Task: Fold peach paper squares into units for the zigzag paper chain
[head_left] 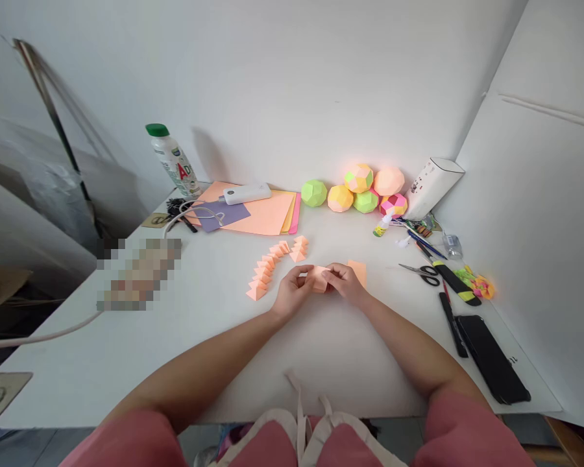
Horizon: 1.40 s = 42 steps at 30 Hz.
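Observation:
Between my two hands is a small peach paper piece [319,279], held above the white table [214,337]. My left hand [294,290] pinches its left side, and the fingers of my right hand [343,282] are closed on its right side. Just beyond my right hand lies a flat peach paper sheet [358,272], partly covered by that hand. To the left of my hands, a curved row of folded peach paper pieces [263,272] stands on the table, with a shorter row [299,248] beside its upper end.
Paper balls [340,198] sit along the wall. Coloured sheets [263,217], a white device [247,193] and a bottle [178,165] are at the back left. Scissors [425,275], a cutter [460,285], a glue bottle [382,224] and a black phone [491,357] lie on the right.

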Motion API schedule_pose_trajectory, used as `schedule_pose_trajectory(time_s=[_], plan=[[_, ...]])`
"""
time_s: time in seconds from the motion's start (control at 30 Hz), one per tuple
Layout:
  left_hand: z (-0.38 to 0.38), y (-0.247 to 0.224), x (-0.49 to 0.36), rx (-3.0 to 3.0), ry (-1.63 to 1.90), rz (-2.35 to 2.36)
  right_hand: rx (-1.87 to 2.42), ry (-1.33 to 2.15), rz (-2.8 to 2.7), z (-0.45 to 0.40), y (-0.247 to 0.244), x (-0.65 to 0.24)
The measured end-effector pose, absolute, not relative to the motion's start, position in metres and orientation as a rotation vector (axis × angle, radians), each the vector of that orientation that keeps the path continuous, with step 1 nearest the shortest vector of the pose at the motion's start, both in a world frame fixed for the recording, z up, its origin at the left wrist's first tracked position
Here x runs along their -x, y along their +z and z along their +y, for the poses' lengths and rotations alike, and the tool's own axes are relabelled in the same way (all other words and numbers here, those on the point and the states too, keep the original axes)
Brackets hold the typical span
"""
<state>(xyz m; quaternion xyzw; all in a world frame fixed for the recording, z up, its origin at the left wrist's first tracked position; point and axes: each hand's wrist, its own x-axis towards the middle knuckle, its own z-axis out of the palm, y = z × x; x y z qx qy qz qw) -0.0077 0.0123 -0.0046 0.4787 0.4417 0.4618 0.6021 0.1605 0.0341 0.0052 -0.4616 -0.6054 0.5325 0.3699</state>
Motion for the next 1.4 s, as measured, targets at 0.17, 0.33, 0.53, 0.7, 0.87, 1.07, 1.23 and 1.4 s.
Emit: schedule_pose_trajectory(time_s=[0.17, 0.33, 0.53, 0.7, 0.87, 1.07, 1.23, 1.4], plan=[[0.0127, -0.0031, 0.0072, -1.111, 1.054, 1.046, 1.152, 1.407, -1.528, 0.0358, 0.0015, -0.1606], [0.0139, -0.0049, 0.0068, -1.115, 1.05, 1.067, 1.161, 1.388, -1.512, 0.0361, -0.0006, -0.1608], [0.0139, -0.0067, 0.0062, -1.12, 1.042, 1.065, 1.17, 1.377, -1.522, 0.0347, -0.0014, -0.1609], [0.0118, -0.0015, 0.0052, -1.106, 1.038, 1.063, 1.16, 1.405, -1.509, 0.0359, -0.0041, -0.1614], [0.011, 0.0011, 0.005, -1.11, 1.051, 1.046, 1.165, 1.37, -1.526, 0.0362, -0.0023, -0.1617], [0.0117, -0.0001, 0.0053, -1.134, 1.034, 1.082, 1.17, 1.367, -1.535, 0.035, 0.0011, -0.1612], [0.0122, -0.001, 0.0055, -1.126, 1.045, 1.069, 1.157, 1.393, -1.511, 0.0353, -0.0006, -0.1613], [0.0136, -0.0041, 0.0056, -1.147, 1.037, 1.088, 1.164, 1.385, -1.526, 0.0354, 0.0004, -0.1611]])
